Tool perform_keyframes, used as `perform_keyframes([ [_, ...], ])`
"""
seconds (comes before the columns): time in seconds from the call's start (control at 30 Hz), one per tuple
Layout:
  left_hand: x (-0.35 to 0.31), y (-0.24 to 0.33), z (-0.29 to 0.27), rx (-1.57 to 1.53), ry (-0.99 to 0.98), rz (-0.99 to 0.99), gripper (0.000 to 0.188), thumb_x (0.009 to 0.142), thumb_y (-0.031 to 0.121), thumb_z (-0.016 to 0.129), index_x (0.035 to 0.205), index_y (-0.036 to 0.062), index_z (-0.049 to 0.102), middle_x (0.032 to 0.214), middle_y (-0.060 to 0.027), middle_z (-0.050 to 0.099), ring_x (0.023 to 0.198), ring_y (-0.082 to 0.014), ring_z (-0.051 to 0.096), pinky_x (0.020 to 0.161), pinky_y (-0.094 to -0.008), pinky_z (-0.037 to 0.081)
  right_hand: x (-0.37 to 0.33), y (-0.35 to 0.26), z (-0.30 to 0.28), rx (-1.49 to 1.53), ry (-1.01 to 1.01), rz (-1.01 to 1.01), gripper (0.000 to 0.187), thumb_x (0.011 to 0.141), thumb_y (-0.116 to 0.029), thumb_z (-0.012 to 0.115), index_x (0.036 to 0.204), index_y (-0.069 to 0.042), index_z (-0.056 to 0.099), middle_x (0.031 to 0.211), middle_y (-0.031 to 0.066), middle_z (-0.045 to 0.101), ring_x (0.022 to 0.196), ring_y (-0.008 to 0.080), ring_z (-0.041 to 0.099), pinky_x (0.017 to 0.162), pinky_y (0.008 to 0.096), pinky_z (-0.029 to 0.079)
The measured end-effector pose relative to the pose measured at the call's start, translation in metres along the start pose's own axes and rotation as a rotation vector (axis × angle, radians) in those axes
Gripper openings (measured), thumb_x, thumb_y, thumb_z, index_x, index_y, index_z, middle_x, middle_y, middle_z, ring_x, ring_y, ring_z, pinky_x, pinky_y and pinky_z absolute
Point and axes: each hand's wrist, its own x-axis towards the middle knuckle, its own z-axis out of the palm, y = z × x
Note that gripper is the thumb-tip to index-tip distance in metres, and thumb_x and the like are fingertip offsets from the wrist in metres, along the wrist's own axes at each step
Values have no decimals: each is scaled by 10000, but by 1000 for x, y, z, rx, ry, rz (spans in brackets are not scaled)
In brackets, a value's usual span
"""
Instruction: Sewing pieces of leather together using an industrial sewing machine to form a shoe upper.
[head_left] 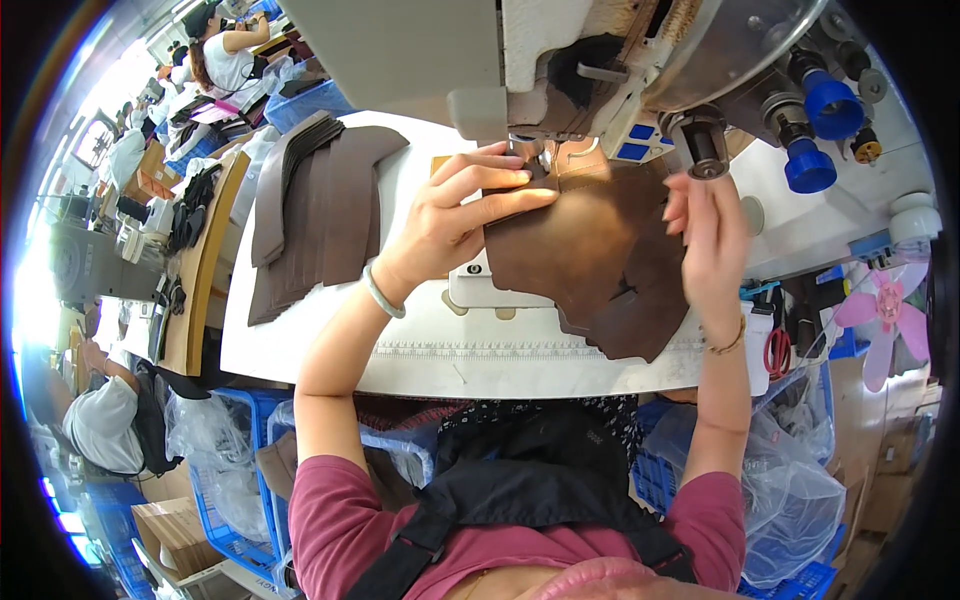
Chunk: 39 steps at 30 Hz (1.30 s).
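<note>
A brown leather panel (590,245) with an uneven lower edge lies under the head of a sewing machine (590,65). My left hand (460,205) rests on the panel's upper left part, fingers stretched out flat beside the presser foot (535,155). A darker strip of leather (510,203) shows beneath those fingers. At the panel's right edge, my right hand (708,240) hovers or touches with fingers loosely bent and apart; its thumb is hidden. Whether it meets the leather is unclear. Overlapping brown leather pieces (325,205) are stacked left of my left hand.
A printed ruler strip (500,350) runs along the white table's (480,378) near edge. Blue-capped tension knobs (810,165) jut out at upper right. Red-handled scissors (777,352) and a pink fan (888,308) are at right. Blue crates (235,480) stand below. Other people work at far left.
</note>
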Motion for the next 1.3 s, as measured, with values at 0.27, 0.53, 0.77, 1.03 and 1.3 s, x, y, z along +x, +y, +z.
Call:
perform_keyframes([
  [0.27, 8, 1, 3, 130, 58, 131, 343, 661, 135, 764, 1003, 108, 762, 1007, -52, 651, 1008, -266, 630, 921, -388, 529, -13, 45, 16, -1085, -77, -915, 547, 758, -10, 586, 1297, -93, 538, 1361, 83, 502, 1301, 264, 462, 1083, 416, 381],
  [0.53, 10, 6, 4, 62, 57, 64, 458, 652, -54, 639, 1073, 103, 728, 1021, -51, 653, 1044, -248, 632, 998, -432, 505, 1, 27, 24, -940, -97, -966, 339, 820, -112, 574, 1156, -86, 606, 1244, 80, 602, 1196, 238, 551, 1033, 361, 435],
  [0.77, 10, 8, 4, 58, 83, 57, 446, 653, -73, 621, 1046, 99, 743, 1002, -74, 656, 1036, -270, 636, 1005, -435, 508, 8, 15, 23, -1078, -123, -1079, 226, 814, -147, 605, 1034, -94, 598, 1123, 48, 634, 1089, 207, 591, 964, 363, 456],
  [1.03, 15, 12, -2, 51, 34, 41, 438, 650, -16, 648, 1064, 99, 735, 992, -78, 653, 1032, -270, 637, 985, -424, 525, 7, 19, 25, -1054, -98, -1077, 222, 813, -143, 609, 1031, -102, 602, 1139, 58, 635, 1069, 207, 602, 899, 355, 464],
  [1.3, 13, 14, -7, 99, -58, 52, 555, 601, -71, 597, 1119, 98, 707, 1057, -76, 630, 1089, -280, 611, 971, -413, 532, -1, 18, 25, -1009, -81, -981, 282, 799, -148, 599, 1077, -105, 630, 1164, 84, 627, 990, 213, 617, 833, 334, 491],
])
